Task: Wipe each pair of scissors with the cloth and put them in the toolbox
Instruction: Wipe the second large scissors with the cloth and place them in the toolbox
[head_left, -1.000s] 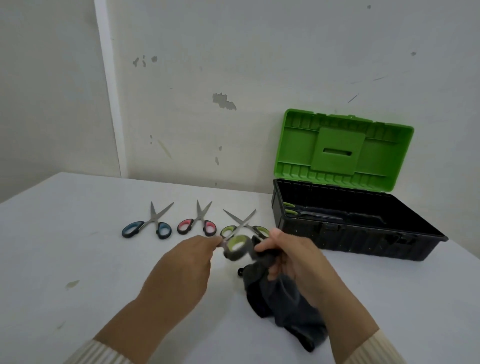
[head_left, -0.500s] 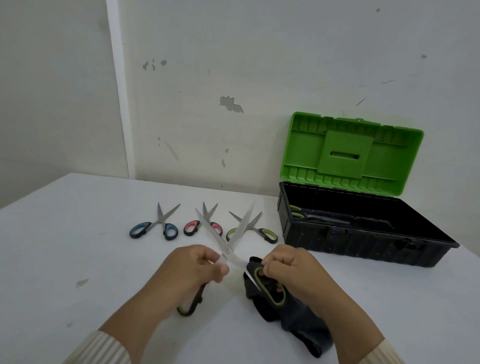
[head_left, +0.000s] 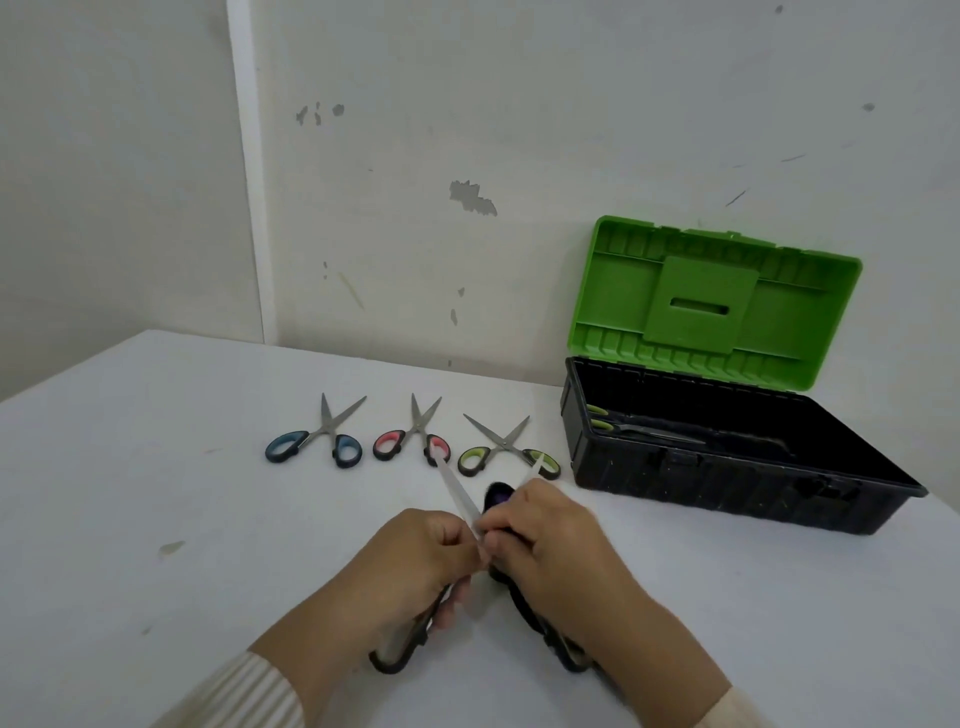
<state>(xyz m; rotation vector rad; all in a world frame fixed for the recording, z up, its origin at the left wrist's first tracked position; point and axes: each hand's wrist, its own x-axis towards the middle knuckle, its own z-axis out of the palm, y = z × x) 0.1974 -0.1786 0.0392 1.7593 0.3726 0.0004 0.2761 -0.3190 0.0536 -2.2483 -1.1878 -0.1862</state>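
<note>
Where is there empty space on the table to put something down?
The big bare patch of table left of the blue scissors is free, and so is the strip in front of the toolbox. It's crowded by the red scissors and green scissors, and where the left hand and right hand grip the open scissors and cloth.

A white table (head_left: 130, 519) is spreading across the lower view and is butting against a pale plaster wall (head_left: 519, 93). A white vertical strip (head_left: 245, 182) is running down the wall at left. Paint is flaking away in a chipped patch (head_left: 472, 197) and smaller spots. Soft, even light is falling; a faint stain (head_left: 170, 547) is marking the table's left part.
</note>
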